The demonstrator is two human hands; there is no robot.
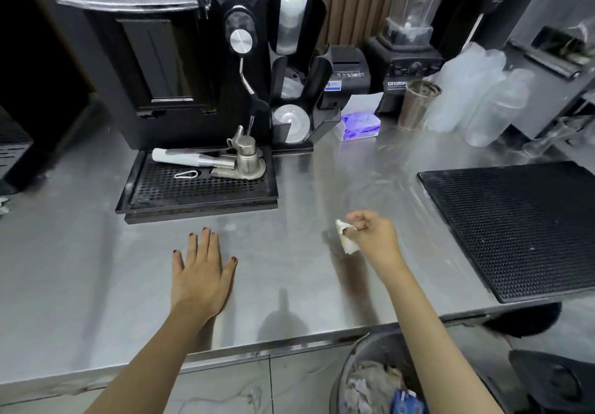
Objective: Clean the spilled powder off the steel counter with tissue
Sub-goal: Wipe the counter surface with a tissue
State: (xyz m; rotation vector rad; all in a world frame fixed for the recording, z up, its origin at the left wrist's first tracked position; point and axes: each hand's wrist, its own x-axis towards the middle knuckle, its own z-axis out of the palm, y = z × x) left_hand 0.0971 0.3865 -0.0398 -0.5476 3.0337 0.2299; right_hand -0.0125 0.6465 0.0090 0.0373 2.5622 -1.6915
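Observation:
My right hand (375, 236) is closed around a crumpled white tissue (346, 238), held just above the steel counter (289, 272) right of centre. The tissue shows a dark stain near my fingers. My left hand (201, 269) lies flat on the counter with fingers spread, palm down, holding nothing. Faint whitish smears of powder (380, 182) streak the steel beyond my right hand, towards the mat.
A black coffee machine with drip tray (196, 188) stands at the back left, a cup dispenser (296, 92) and tissue box (360, 125) behind. A black rubber mat (521, 227) lies at the right. A bin (380, 378) with used tissues sits below the counter's front edge.

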